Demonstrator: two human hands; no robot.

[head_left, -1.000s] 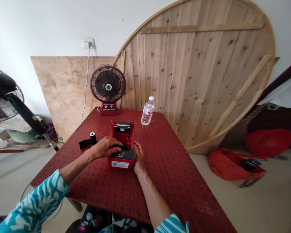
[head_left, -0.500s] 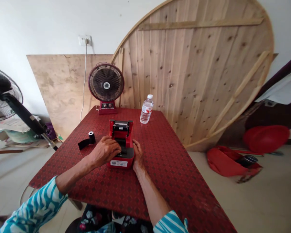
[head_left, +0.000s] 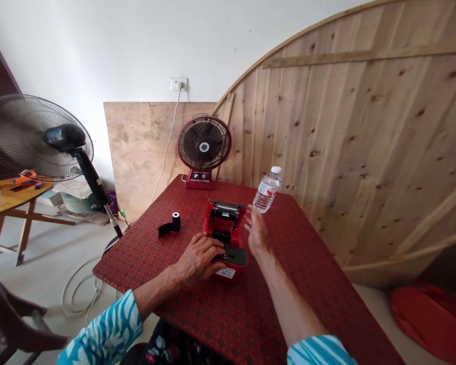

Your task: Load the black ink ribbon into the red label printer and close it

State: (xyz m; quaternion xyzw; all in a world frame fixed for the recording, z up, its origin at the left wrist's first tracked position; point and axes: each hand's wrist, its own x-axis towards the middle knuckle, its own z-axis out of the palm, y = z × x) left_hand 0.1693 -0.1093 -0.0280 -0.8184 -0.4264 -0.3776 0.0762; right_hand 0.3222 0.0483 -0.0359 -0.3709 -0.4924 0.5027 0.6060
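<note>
A small red label printer [head_left: 241,257] stands on the patterned red table [head_left: 228,309], its lid [head_left: 225,210] raised. Inside, a black roller and a dark front panel show. My left hand [head_left: 201,254] lies over the printer's front left corner, fingers stretched flat on the dark panel. Just off the printer's right side, my right hand [head_left: 257,232] is raised with its fingers apart and nothing in it. Left of the printer, a roll of black tape [head_left: 175,221] stands with a loose strip trailing from it.
A clear water bottle [head_left: 266,190] stands behind my right hand. At the back of the table is a red desk fan [head_left: 204,148]. A standing fan [head_left: 64,137] and a wooden stool [head_left: 17,195] are to the left. A large round wooden board [head_left: 327,152] leans on the wall.
My view has turned left. My right hand has come off the printer's side and risen towards the lid. My left hand has stayed on the printer's front.
</note>
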